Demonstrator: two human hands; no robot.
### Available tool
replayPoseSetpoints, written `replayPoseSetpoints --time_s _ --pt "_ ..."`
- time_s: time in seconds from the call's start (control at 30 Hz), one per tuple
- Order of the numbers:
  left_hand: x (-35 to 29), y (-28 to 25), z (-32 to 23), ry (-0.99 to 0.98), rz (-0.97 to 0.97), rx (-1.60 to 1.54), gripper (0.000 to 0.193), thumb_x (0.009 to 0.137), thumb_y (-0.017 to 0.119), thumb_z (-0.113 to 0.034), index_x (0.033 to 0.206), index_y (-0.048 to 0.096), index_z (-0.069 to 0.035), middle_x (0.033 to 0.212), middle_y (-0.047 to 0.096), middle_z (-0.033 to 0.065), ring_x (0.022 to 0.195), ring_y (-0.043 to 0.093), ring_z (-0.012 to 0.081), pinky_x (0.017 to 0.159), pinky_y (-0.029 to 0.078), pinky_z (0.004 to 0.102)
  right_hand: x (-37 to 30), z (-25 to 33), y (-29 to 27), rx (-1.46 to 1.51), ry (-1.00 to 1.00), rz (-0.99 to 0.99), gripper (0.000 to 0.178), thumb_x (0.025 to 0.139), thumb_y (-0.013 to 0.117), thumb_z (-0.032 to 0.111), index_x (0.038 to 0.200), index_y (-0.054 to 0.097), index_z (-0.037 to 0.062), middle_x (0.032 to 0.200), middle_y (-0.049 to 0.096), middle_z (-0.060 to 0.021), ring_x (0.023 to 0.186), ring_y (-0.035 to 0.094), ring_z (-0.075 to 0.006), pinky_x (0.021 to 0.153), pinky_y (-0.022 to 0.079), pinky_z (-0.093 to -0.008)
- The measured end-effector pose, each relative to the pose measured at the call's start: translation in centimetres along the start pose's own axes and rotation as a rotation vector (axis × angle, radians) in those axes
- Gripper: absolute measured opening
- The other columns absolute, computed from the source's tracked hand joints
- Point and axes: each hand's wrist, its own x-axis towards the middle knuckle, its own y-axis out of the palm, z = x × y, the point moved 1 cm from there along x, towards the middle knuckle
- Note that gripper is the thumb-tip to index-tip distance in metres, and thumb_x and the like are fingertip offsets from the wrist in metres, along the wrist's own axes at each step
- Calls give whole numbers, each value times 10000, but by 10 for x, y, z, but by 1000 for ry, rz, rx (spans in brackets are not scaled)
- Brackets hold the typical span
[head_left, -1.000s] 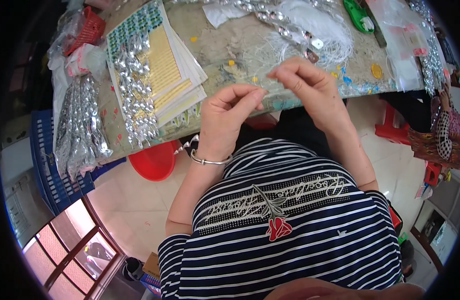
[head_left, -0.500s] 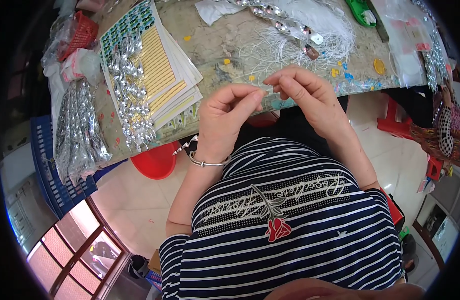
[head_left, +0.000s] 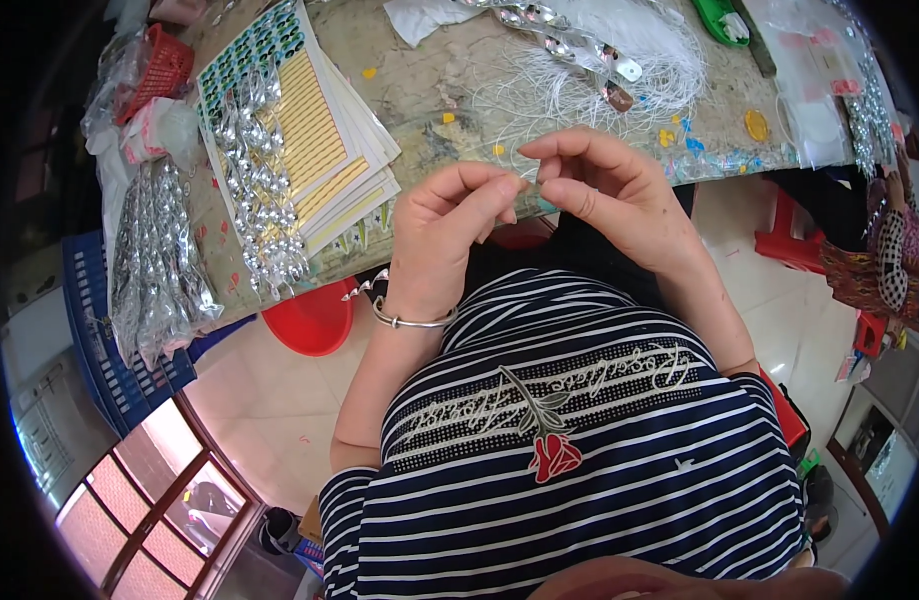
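Above the table's near edge, my left hand (head_left: 445, 225) is closed, thumb pressed against the index finger. Whatever small thing is in that pinch is too fine to make out. My right hand (head_left: 625, 200) faces it, thumb and index finger apart, with nothing plainly held between them. A silver twisted strip (head_left: 365, 288) sticks out beside my left wrist; its other end is hidden behind the hand. Just beyond my fingers lies a tangle of white threads (head_left: 555, 100) with silver twisted strips (head_left: 585, 50) on top.
Sticker sheets (head_left: 325, 150) are stacked at the left, with silver spirals (head_left: 255, 190) across them. A wrapped silver bundle (head_left: 160, 260) overhangs the table edge near a red basket (head_left: 158, 75). Below stands a red basin (head_left: 310, 320). A green tray (head_left: 722, 22) lies far right; another person (head_left: 885, 250) is at right.
The right thumb and index finger have spread apart, and the right fingertips have separated from the left ones. My left hand keeps its pinch, almost in place.
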Motion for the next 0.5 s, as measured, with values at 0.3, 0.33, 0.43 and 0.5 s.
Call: replayPoseSetpoints --time_s 0.3,0.33,0.43,0.5 --pt "-7 4 0 -2 56 -30 113 842 614 -95 882 654 3 667 574 6 533 419 30 496 307 176 -2 1 -1 -181 -156 56 280 828 647 44 1109 639 51 921 556 -2 850 531 -74 746 448 -208" --pt "-8 4 0 -2 57 -30 113 842 614 -95 882 654 3 667 574 6 533 419 30 496 307 176 -2 2 0 -176 -163 54 270 826 649 44 1097 646 51 913 557 -4 841 532 -75 741 448 -208" --pt "-9 5 -1 -3 81 -45 118 845 608 -101 885 648 3 655 562 2 525 408 28 491 302 176 -4 4 0 -179 -171 58 254 825 651 43 1079 657 51 899 559 -5 824 534 -75 730 449 -207" --pt "-10 5 0 7 91 -38 119 843 607 -103 880 644 4 651 558 3 518 396 27 487 295 175 -4 4 1 -188 -171 63 248 825 651 42 1072 660 50 891 559 -4 816 535 -74 725 450 -207"
